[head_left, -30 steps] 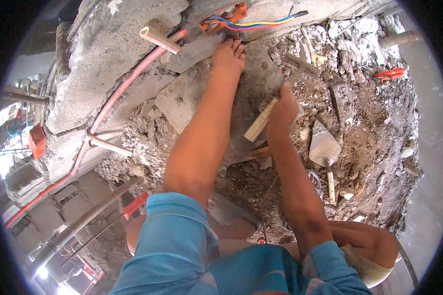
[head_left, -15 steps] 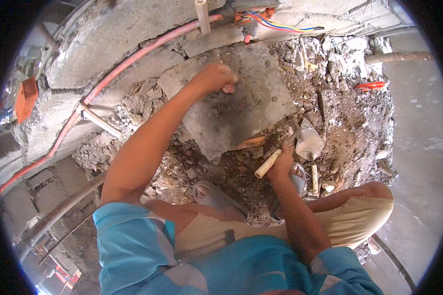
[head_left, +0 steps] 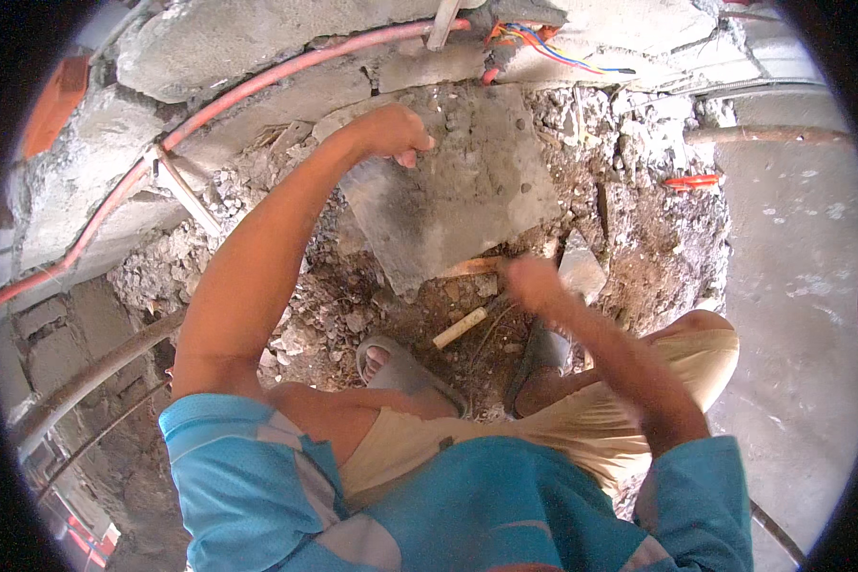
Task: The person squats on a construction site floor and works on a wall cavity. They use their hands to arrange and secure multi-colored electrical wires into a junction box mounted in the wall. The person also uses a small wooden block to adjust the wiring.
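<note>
Large grey concrete slab (head_left: 458, 191) leans in rubble below a red conduit (head_left: 257, 81). Left hand (head_left: 391, 132) grips slab's top-left edge. Right hand (head_left: 534, 284), blurred, at slab's lower edge; grip unclear. Small pale stick (head_left: 459, 327) lies nearby.

One head-worn fisheye view looks steeply down, close over the person's knees, onto a grey broken concrete slab (head_left: 458, 191) amid rubble.

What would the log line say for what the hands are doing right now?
left hand: grips top edge of concrete slab | right hand: blurred, near slab's lower edge | wooden handle: lying on rubble
</note>
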The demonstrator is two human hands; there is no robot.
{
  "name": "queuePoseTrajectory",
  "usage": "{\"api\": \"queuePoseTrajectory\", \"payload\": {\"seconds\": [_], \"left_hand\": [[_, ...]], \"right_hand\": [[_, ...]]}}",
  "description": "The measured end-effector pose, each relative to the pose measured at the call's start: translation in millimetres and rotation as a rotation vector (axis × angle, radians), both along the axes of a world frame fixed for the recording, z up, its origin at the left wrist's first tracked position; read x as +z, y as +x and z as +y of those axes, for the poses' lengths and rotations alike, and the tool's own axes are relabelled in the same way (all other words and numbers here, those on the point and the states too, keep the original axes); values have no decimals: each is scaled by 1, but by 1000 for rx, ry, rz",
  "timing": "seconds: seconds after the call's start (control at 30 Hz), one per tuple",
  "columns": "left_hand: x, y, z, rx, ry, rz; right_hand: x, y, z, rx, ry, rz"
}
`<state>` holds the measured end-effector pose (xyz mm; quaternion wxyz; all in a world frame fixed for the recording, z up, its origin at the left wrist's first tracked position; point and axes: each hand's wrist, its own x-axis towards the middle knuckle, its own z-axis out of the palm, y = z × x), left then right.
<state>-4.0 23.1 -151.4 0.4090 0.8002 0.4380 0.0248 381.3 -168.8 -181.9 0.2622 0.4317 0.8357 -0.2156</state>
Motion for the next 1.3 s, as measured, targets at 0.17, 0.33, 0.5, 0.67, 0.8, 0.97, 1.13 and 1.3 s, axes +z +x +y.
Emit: {"api": "queuePoseTrajectory", "payload": {"seconds": [0.17,0.33,0.5,0.67,0.8,0.97,1.13,1.3], "left_hand": [[18,-1,-12,-49,167,-98],[63,-37,-57,305,-112,79],[91,-56,-109,453,-204,59],[103,-54,-143,513,-304,145],[109,-46,-155,544,-383,120],[106,-8,-160,470,-433,34],[106,15,-156,386,-391,87],[107,21,-145,365,-351,109]], "right_hand": [[80,24,220,-76,239,120],[119,-5,299,-70,538,189],[79,-18,333,-86,717,347],[66,-23,343,115,1054,707],[121,-55,309,-439,211,772],[95,-65,323,-470,668,472],[64,-62,337,-511,733,489],[72,-80,321,-648,652,682]]}}
